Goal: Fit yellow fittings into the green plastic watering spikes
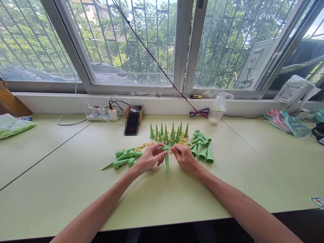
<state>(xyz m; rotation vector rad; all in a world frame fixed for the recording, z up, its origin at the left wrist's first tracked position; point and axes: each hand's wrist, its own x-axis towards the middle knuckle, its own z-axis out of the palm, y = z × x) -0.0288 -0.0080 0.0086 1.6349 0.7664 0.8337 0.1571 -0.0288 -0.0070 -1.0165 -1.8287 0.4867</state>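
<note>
A green plastic cone-shaped spike hangs point down in front of me, its ribbed collar at the top. My left hand is closed on it near the collar with thumb and fingers. Close by on the right, my right hand is closed in a pinch beside the collar; what its fingertips hold is hidden. Beyond the hands, several green spikes stand point up among small yellow pieces. Capped spikes lie in a heap on the left. More spikes without visible caps are piled on the right.
The pale green table runs to the window sill. At the back are a power strip with cables, a small cardboard box, a bundled red-blue wire and a plastic cup. Pink and teal packages lie far right.
</note>
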